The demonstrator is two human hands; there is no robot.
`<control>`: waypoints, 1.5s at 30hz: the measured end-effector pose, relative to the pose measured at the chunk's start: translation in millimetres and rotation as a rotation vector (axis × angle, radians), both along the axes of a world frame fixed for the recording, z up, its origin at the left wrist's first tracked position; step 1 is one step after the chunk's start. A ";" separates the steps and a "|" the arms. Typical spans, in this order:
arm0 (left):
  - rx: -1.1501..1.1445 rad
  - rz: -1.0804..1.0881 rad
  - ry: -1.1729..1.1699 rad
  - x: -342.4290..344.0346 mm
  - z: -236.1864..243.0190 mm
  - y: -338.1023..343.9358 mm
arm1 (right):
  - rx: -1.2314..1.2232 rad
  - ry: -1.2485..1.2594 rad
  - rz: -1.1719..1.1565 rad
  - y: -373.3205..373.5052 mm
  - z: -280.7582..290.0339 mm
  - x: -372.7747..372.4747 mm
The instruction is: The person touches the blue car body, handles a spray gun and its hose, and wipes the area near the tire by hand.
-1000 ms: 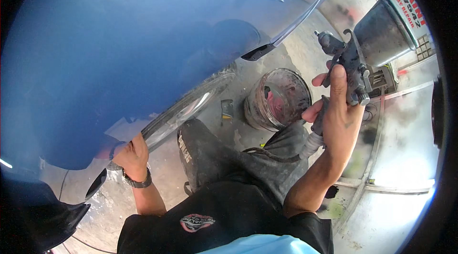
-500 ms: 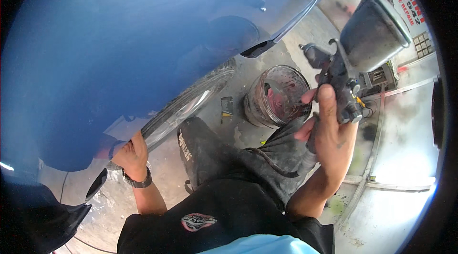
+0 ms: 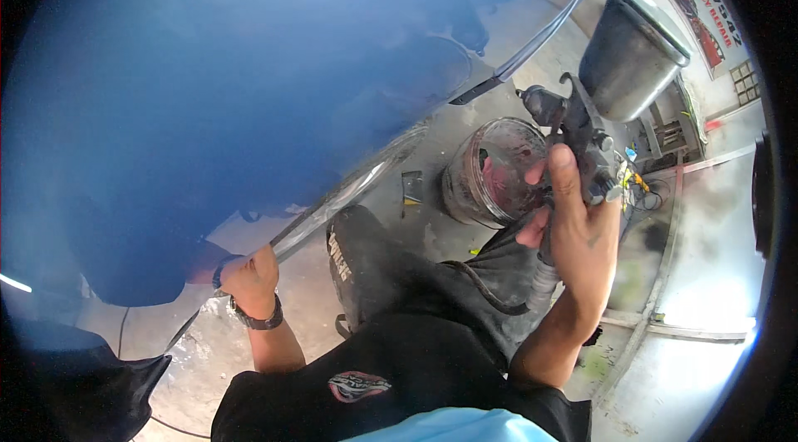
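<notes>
A glossy blue car panel [image 3: 274, 85] fills the upper left of the view. My left hand [image 3: 252, 280], with a dark watch at the wrist, is closed at the panel's lower edge; its fingertips are partly hidden. On the right, my right hand [image 3: 573, 218] is wrapped round the handle of a dark spray gun [image 3: 586, 130]. The thumb lies along the back of the gun, whose nozzle points left toward the panel. A grey paint cup [image 3: 633, 51] sits tilted on top, and a hose [image 3: 490, 292] trails from below the handle across my lap.
A paint-stained bucket [image 3: 490, 180] stands on the floor beyond my knees, with a small dark flat piece [image 3: 412, 187] left of it. Black cloth or plastic [image 3: 83, 375] hangs at lower left. Paint-smeared pale wall panels [image 3: 706, 234] and a banner [image 3: 706, 18] line the right side.
The panel, bucket and my left hand sit farther right in the view. The spray gun has shifted slightly left, its cup a little lower. Both hands keep their holds.
</notes>
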State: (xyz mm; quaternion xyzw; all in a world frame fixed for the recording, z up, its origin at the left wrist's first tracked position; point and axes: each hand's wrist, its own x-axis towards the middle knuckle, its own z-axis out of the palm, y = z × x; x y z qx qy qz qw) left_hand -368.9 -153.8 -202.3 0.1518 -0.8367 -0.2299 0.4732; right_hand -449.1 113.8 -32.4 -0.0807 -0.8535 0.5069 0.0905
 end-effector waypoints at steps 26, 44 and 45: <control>-0.007 0.021 0.011 3.0 -8.1 -1.3 | -0.001 -0.024 0.027 0.4 -5.5 1.6; 0.039 0.009 0.030 -3.4 3.5 0.1 | -0.058 0.000 0.108 29.7 3.5 13.6; -0.026 0.015 0.063 -5.5 6.8 1.0 | -0.054 -0.007 0.103 30.9 2.4 13.5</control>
